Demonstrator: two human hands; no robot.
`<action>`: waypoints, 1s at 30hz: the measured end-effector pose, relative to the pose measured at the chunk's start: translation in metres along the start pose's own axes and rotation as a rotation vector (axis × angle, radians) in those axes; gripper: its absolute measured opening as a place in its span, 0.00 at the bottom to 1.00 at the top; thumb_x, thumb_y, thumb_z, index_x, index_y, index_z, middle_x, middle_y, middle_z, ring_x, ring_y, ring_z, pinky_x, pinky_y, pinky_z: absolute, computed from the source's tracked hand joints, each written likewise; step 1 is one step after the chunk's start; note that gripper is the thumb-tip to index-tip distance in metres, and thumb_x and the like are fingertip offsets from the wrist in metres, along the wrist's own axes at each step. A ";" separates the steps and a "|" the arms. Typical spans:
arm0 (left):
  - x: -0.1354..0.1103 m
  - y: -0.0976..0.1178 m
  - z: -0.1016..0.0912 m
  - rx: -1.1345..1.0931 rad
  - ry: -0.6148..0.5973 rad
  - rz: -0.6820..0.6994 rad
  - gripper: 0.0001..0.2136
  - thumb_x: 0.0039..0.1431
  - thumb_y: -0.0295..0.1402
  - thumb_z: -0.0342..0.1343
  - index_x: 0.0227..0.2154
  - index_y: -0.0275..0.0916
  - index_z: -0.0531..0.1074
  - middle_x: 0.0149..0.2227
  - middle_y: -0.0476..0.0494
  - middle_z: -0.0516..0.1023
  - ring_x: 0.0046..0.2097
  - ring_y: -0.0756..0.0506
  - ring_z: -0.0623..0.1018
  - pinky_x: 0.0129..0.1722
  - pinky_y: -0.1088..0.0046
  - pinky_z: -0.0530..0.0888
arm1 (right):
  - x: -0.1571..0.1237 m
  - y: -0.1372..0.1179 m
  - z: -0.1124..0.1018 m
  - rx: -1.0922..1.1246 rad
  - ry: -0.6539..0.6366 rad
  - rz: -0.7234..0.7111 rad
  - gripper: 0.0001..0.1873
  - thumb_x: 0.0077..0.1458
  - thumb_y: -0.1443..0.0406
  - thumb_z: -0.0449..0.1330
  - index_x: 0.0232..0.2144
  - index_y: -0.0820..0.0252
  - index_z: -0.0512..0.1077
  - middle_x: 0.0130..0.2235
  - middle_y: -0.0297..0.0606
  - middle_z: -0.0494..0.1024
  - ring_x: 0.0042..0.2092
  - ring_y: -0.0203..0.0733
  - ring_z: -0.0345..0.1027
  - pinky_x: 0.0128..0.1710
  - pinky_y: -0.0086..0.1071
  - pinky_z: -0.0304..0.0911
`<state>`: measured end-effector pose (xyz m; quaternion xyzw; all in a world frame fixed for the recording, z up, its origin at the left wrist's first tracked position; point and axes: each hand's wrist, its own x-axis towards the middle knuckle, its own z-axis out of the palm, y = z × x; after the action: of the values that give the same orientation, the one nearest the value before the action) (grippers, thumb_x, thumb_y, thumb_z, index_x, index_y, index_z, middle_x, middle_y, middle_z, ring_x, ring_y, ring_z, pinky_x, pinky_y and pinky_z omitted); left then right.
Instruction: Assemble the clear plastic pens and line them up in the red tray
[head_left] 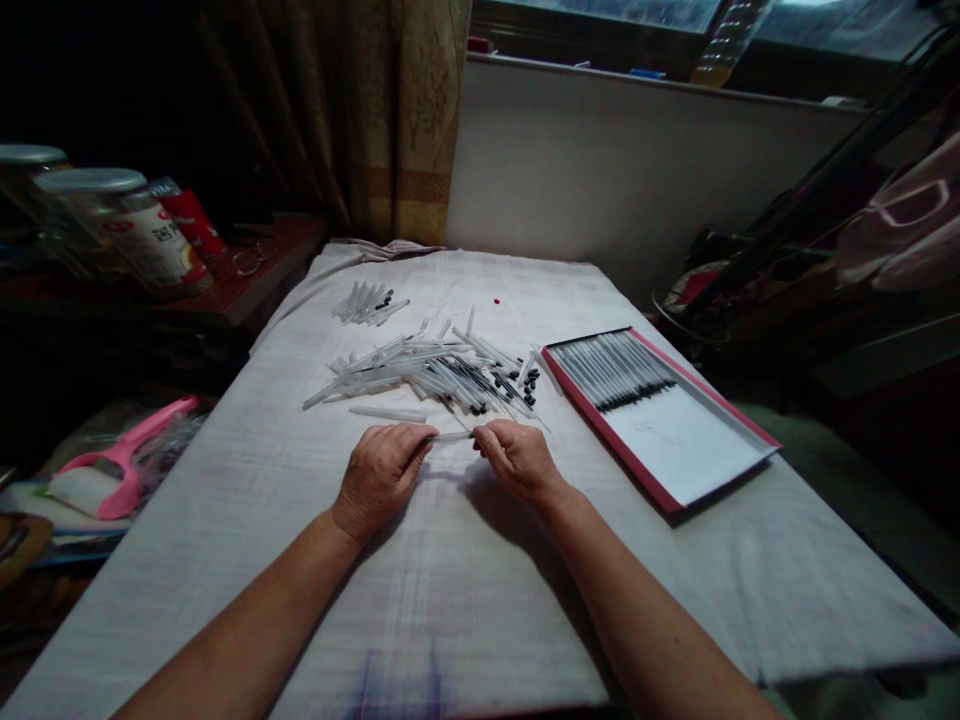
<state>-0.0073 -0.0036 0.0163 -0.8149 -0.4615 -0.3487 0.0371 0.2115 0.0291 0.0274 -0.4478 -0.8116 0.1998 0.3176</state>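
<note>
My left hand (384, 467) and my right hand (519, 460) are both closed in a pinch above the near side of a pile of pen parts. Stretched between their fingertips is a clear pen barrel (452, 436), one end in each hand. Something dark shows at my right fingertips, too small to make out. Just beyond lie loose clear barrels (375, 378), thin dark refills (466, 378) and small black caps (531, 381). One separate barrel (388, 413) rests close to my left hand.
To the right, a pink-edged box lid (651, 480) holds a row of black-ended pens (619, 367). A smaller barrel group (367, 303) and a red bit (496, 301) lie farther back. Jars (124, 230) stand left; a pink tape dispenser (124, 455) sits beside the table.
</note>
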 end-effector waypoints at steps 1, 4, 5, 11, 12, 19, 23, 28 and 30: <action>0.000 0.000 0.000 0.000 0.005 -0.003 0.09 0.66 0.32 0.49 0.43 0.39 0.72 0.39 0.42 0.82 0.40 0.43 0.80 0.40 0.65 0.72 | 0.000 -0.001 -0.001 0.039 0.009 0.004 0.16 0.62 0.59 0.49 0.28 0.58 0.72 0.28 0.38 0.77 0.29 0.38 0.69 0.31 0.30 0.61; 0.000 -0.001 0.000 0.000 0.001 -0.011 0.09 0.66 0.33 0.48 0.43 0.39 0.72 0.40 0.42 0.82 0.40 0.43 0.80 0.40 0.65 0.72 | -0.001 -0.002 -0.002 0.145 0.026 -0.013 0.09 0.58 0.62 0.55 0.37 0.58 0.71 0.32 0.37 0.77 0.28 0.36 0.67 0.28 0.28 0.60; 0.000 -0.001 0.000 -0.002 0.000 -0.014 0.09 0.66 0.33 0.48 0.43 0.39 0.72 0.40 0.42 0.81 0.40 0.43 0.80 0.41 0.65 0.72 | -0.001 -0.002 -0.001 0.161 0.028 -0.019 0.08 0.57 0.62 0.55 0.37 0.58 0.71 0.31 0.36 0.77 0.28 0.35 0.67 0.28 0.27 0.59; -0.001 -0.001 0.000 -0.028 -0.006 -0.028 0.09 0.66 0.33 0.48 0.43 0.39 0.72 0.39 0.41 0.81 0.40 0.44 0.80 0.41 0.65 0.72 | -0.001 0.001 0.001 0.105 -0.004 0.001 0.10 0.60 0.61 0.53 0.32 0.58 0.71 0.28 0.35 0.75 0.29 0.35 0.67 0.31 0.28 0.59; -0.001 -0.001 0.000 -0.026 -0.007 -0.028 0.09 0.66 0.33 0.48 0.43 0.39 0.72 0.40 0.41 0.81 0.40 0.44 0.80 0.41 0.65 0.72 | -0.001 0.002 0.001 0.122 -0.011 0.002 0.09 0.59 0.61 0.54 0.36 0.58 0.71 0.29 0.35 0.76 0.29 0.35 0.67 0.30 0.28 0.60; -0.001 -0.003 0.002 -0.013 0.008 -0.014 0.09 0.67 0.33 0.47 0.43 0.39 0.72 0.40 0.41 0.82 0.40 0.44 0.80 0.41 0.65 0.72 | -0.001 0.004 -0.001 0.129 -0.015 -0.021 0.09 0.60 0.61 0.54 0.32 0.58 0.71 0.28 0.34 0.75 0.29 0.35 0.66 0.31 0.28 0.60; -0.002 -0.003 0.002 -0.015 0.008 -0.021 0.09 0.66 0.33 0.48 0.43 0.39 0.72 0.40 0.41 0.81 0.40 0.44 0.80 0.41 0.66 0.72 | -0.002 0.006 0.000 0.156 -0.004 -0.021 0.08 0.58 0.62 0.56 0.40 0.57 0.70 0.32 0.35 0.77 0.26 0.33 0.64 0.28 0.27 0.59; -0.002 -0.003 0.002 -0.019 -0.009 -0.034 0.09 0.66 0.33 0.48 0.43 0.39 0.72 0.40 0.41 0.81 0.40 0.44 0.80 0.41 0.66 0.72 | -0.001 0.007 0.000 0.098 0.014 -0.058 0.07 0.60 0.62 0.55 0.36 0.57 0.71 0.31 0.36 0.77 0.28 0.35 0.67 0.30 0.28 0.60; -0.002 -0.003 0.002 -0.022 -0.011 -0.035 0.09 0.66 0.33 0.48 0.43 0.39 0.72 0.40 0.41 0.81 0.40 0.44 0.80 0.41 0.66 0.72 | -0.001 0.006 -0.001 0.113 0.003 -0.063 0.08 0.59 0.62 0.56 0.40 0.57 0.70 0.32 0.36 0.78 0.28 0.34 0.67 0.29 0.27 0.60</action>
<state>-0.0088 -0.0023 0.0130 -0.8091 -0.4719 -0.3497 0.0195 0.2162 0.0317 0.0236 -0.4038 -0.8121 0.2345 0.3498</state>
